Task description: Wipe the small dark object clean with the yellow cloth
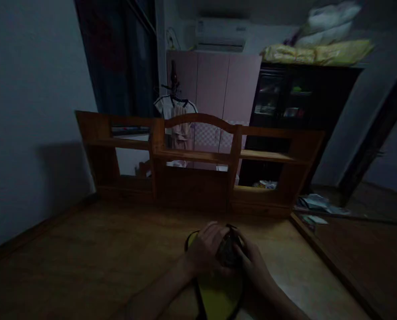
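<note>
In the dim head view, my left hand (pixel 205 251) and my right hand (pixel 251 262) meet over a yellow cloth item with dark trim (pixel 218 295) lying on a wooden platform (pixel 101 258). Both hands curl around a small dark bunched part (pixel 228 251) at the item's far end. My left fingers wrap over its top, and my right fingers press against its right side. What the dark part is cannot be made out in this light.
A wooden headboard with shelves (pixel 198 155) stands across the far edge of the platform. Behind it are a pink wardrobe (pixel 214 84), a dark glass cabinet (pixel 294 102) topped with bedding, and hanging clothes (pixel 178 115). Papers (pixel 314 204) lie on the floor at the right.
</note>
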{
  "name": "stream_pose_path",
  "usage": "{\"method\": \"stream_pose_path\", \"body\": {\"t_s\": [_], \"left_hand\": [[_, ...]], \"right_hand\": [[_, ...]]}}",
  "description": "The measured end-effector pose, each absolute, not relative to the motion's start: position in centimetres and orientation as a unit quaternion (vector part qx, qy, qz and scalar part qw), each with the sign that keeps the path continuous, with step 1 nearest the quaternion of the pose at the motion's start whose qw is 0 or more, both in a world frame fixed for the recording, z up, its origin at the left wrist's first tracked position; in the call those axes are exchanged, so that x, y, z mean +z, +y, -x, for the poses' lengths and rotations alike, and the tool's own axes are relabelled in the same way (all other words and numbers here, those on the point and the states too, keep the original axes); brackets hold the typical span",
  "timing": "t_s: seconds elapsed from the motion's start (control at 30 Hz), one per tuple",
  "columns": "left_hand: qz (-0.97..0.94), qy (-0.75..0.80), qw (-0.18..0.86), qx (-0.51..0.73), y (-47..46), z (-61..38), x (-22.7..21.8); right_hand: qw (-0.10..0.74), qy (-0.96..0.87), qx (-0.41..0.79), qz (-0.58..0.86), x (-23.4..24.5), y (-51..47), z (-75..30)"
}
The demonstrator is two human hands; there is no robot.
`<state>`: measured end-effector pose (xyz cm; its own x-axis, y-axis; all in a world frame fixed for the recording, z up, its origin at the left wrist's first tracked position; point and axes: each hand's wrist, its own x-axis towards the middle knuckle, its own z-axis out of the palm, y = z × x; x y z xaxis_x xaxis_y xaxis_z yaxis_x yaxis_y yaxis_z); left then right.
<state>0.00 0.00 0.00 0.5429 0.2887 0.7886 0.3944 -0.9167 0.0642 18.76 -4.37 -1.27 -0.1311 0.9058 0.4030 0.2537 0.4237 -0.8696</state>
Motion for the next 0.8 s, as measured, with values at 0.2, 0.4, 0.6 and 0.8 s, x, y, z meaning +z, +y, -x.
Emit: {"method": "stream_pose_path", "body": {"t_s": [0.2,0.4,0.6,0.8], "left_hand": [[0.885,-0.203,0.054,-0.415,-0.2,0.0,0.3],[0.892,-0.209,0.051,-0.397,0.4,-0.1,-0.2],[0.899,-0.216,0.064,-0.375,1.0,0.1,-0.9],[0.904,-0.201,0.064,-0.372,1.7,0.3,-1.3]], "right_hand": [[0.47,-0.705,0.295,0.443,-0.8,-4.4,-19.1],[0.454,-0.715,0.284,0.448,-0.9,-4.1,-19.6],[0.437,-0.735,0.258,0.45,-0.9,-3.6,-19.9],[0.434,-0.74,0.224,0.461,-1.0,-3.2,-20.3]]}}
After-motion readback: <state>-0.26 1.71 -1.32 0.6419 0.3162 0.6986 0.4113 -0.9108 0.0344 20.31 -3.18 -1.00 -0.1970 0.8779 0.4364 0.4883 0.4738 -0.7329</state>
